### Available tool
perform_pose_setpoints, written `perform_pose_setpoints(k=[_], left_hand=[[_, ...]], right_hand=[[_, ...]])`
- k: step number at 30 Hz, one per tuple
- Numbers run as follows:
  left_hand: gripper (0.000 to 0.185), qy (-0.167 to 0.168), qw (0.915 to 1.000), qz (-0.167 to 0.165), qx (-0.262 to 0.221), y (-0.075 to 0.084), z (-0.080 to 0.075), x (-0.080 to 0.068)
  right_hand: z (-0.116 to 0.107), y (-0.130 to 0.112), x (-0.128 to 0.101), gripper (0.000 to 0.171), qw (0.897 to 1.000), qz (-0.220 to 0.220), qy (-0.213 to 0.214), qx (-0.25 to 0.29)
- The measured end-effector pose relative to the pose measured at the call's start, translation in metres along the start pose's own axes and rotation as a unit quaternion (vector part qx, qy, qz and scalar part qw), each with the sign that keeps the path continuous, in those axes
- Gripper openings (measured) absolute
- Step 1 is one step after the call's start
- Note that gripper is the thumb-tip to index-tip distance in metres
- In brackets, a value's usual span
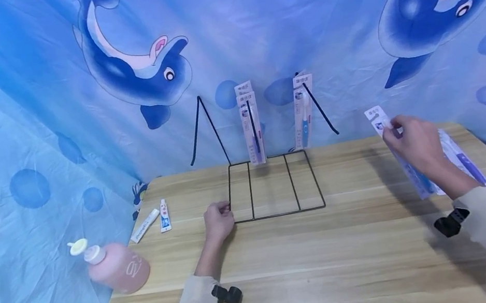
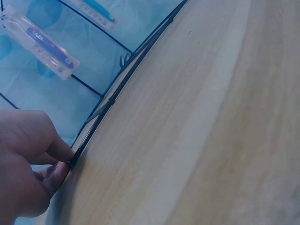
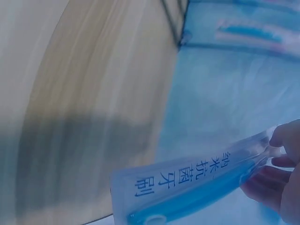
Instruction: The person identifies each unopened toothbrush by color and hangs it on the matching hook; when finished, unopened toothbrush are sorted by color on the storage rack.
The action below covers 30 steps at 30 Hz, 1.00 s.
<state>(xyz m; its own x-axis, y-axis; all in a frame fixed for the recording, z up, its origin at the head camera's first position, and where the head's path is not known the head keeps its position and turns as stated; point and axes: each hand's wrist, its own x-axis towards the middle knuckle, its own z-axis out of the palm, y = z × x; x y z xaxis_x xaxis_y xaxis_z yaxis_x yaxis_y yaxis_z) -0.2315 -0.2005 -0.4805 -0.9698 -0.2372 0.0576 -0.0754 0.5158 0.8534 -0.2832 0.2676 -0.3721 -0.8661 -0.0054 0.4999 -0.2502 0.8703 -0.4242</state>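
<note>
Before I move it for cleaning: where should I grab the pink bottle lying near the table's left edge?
Take the pink bottle around its wide body from above, fingers across its width. It lies on its side with the pump cap pointing left and rearward; that narrow pump top looks a poorer hold.

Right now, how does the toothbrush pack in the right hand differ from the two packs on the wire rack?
The held toothbrush pack is pinched at its top by the right hand and slants above the table. The hanging packs dangle upright from the wire rack, untouched; the left hand grips only the rack's base corner. All are clear packs with blue print.
</note>
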Motion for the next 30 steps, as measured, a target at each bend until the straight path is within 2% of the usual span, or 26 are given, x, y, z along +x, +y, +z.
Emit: perform_pose_setpoints(k=[4,12,21,30], left_hand=[[0.04,0.001,1.0,0.001,-0.002,-0.002,-0.001,0.0],[0.041,0.001,1.0,0.007,0.0,-0.002,-0.002,0.0],[0.039,0.007,0.9996,0.026,0.012,-0.002,-0.002,0.0],[0.037,0.006,0.9997,0.021,0.01,-0.004,-0.002,0.001]], right_hand=[[-0.014,-0.026,-0.007,0.028,0.997,-0.063,0.046,0.019],[-0.04,-0.073,-0.029,0.02,0.98,-0.156,0.112,0.054],[-0.057,-0.112,-0.052,0.022,0.964,-0.188,0.153,0.11],[-0.053,-0.13,-0.061,0.025,0.951,-0.221,0.163,0.141]])
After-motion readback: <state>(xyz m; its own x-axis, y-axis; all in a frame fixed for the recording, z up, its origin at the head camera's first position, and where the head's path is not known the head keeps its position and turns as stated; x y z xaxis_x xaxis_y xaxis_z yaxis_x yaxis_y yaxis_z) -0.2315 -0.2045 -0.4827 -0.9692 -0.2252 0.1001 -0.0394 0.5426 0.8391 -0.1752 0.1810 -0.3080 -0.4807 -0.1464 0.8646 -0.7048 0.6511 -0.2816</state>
